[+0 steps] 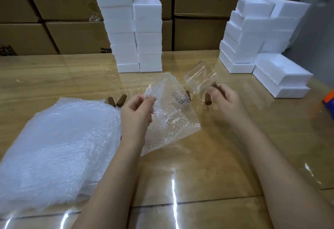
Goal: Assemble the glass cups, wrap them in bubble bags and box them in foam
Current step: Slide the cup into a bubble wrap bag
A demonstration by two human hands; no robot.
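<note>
We are pinching the top edge of a bubble bag (168, 115) between the thumb and curled fingers of our left hand (136, 113). The bag is hanging slanted just to the right of that hand, above the counter (216, 156). A dark patch is showing through the bag near its upper right edge; we cannot tell whether it is print or something behind it.

Our right hand (224, 98) is curling its fingers round the brown handle (215, 84) of a glass cup (198, 78). The cup is tilting up and away to the left of that hand, clear of the counter and blurred. It is hovering near the bag's upper corner, apart from it.

Just below the right hand's fingers a second handle (207, 100) is standing on the counter. A pair of handles (121, 100) is lying just left of the left hand; the glass they belong to is hardly showing. A thick pile of bubble bags (59, 147) is lying left of our left forearm.

Beyond the left hand two stacks of white foam boxes (144, 35) are rising, and beyond the right hand more foam boxes (253, 35) are piling up. Behind them cardboard cartons (198, 31) are carrying black printed logos and characters, cut off by the frame edge and not readable to us. An orange and blue object (329, 100) is peeking in far right of the right hand.
</note>
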